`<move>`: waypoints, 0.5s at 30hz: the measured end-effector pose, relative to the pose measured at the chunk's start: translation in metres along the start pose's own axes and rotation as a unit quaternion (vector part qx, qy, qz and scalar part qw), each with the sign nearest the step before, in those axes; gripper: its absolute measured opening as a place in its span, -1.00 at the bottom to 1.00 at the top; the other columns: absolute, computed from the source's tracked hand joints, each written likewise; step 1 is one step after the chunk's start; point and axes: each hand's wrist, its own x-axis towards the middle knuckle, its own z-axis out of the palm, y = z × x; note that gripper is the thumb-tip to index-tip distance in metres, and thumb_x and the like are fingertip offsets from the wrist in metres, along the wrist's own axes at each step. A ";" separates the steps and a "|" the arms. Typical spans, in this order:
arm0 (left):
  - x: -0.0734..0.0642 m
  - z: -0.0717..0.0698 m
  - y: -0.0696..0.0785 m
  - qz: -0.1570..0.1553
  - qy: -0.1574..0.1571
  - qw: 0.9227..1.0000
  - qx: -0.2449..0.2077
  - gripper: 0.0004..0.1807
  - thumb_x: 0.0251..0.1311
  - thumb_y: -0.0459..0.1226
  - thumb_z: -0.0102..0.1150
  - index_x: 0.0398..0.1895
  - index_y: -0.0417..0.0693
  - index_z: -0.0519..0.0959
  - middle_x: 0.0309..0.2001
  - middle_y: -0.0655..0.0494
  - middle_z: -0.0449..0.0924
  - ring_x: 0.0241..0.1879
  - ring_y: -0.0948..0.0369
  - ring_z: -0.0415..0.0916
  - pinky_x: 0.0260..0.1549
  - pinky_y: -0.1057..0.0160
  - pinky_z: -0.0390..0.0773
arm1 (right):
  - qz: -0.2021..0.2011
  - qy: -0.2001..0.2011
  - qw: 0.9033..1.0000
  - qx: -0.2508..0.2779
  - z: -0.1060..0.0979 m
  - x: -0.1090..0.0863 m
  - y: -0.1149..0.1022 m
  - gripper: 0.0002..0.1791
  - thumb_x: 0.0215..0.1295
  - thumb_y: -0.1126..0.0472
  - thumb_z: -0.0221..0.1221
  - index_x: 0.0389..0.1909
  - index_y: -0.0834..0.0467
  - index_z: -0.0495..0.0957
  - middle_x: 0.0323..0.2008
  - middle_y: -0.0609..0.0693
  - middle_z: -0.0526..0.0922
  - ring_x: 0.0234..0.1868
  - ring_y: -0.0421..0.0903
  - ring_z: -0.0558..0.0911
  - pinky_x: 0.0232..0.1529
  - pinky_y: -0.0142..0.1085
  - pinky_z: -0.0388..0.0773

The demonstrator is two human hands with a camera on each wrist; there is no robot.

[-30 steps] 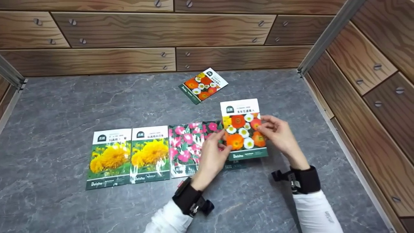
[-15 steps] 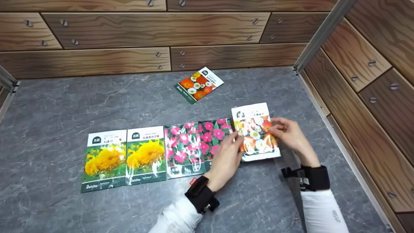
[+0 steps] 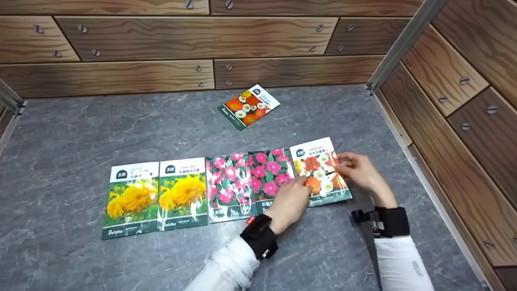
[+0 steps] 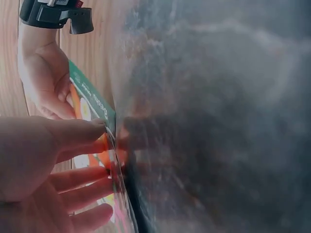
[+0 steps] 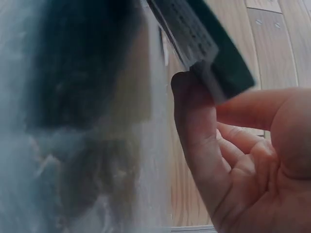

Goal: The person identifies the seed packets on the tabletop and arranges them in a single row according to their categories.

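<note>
A seed packet with orange and white poppies (image 3: 319,173) is slightly tilted at the right end of a row of packets. My right hand (image 3: 361,173) pinches its right edge between thumb and index finger; the right wrist view shows the raised edge of the packet (image 5: 204,53) in that grip. With fairly straight fingers, my left hand (image 3: 291,200) touches the lower left of this packet. Thumb and fingertips stay apart in the left wrist view, against the packet (image 4: 92,107). Just left lies a pink-flower packet (image 3: 270,169), partly covered by the left hand.
Leftward in the row lie another pink-flower packet (image 3: 230,184) and two yellow-flower packets (image 3: 183,194), (image 3: 131,200). A second poppy packet (image 3: 249,106) lies askew near the back wooden wall (image 3: 141,74). A wood-patterned wall (image 3: 440,133) bounds the right side of the grey surface (image 3: 133,262).
Both hands have carried the poppy packet rightward and lowered it beside the pink-flower packets, uncovering the second pink one. The left fingers have loosened at its left edge; the right hand keeps its pinch.
</note>
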 end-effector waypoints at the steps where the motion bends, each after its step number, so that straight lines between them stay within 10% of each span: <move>1: 0.000 0.000 0.000 0.003 -0.002 1.000 0.015 -0.85 0.21 -0.27 0.14 -0.25 0.07 0.69 0.06 0.07 0.60 0.01 0.17 0.60 -0.02 0.24 0.65 | 0.001 0.001 1.000 -0.010 0.001 0.000 0.000 -0.52 0.34 0.25 0.12 0.21 0.40 0.35 -0.16 0.43 0.62 -0.49 -0.29 0.61 -0.40 -0.32 0.68; 15: 0.002 -0.002 0.002 -0.013 -0.049 0.999 0.014 -0.81 0.16 -0.31 0.20 -0.19 0.06 0.70 0.23 0.05 0.51 0.22 0.07 0.49 0.21 0.15 0.54 | 0.001 0.026 0.977 -0.212 0.020 -0.002 -0.009 -0.33 0.18 0.07 0.28 0.22 0.37 0.38 -0.22 0.28 0.68 -0.28 0.06 0.64 -0.30 -0.25 0.52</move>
